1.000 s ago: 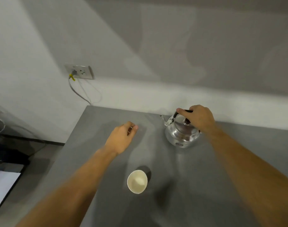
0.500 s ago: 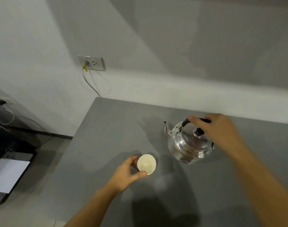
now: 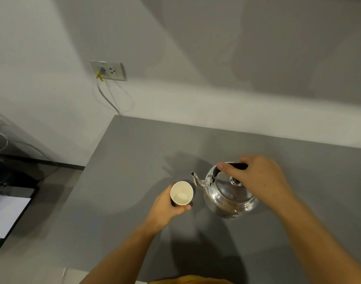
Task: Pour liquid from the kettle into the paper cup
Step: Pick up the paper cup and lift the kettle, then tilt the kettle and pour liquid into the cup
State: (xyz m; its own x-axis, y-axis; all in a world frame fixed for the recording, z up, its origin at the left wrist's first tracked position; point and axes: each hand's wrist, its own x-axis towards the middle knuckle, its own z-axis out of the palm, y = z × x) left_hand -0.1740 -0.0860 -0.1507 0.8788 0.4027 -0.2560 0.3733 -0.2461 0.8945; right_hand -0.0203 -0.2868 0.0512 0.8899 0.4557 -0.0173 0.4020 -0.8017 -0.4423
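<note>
The left hand (image 3: 165,208) is wrapping around the side of the paper cup (image 3: 181,193), thumb and fingers pressing its wall, and the cup is standing upright with its open mouth facing up, toward the left edge of the grey table (image 3: 122,181). Just to the right of it the steel kettle (image 3: 228,195) is sitting with its spout (image 3: 196,179) pointing toward the cup, close but apart from the rim. The right hand (image 3: 257,177) is curling over the kettle's black handle (image 3: 237,166), fingers closing on it above the lid knob. On the wall beyond the table's far left corner a socket (image 3: 110,70) is holding a plugged cable.
</note>
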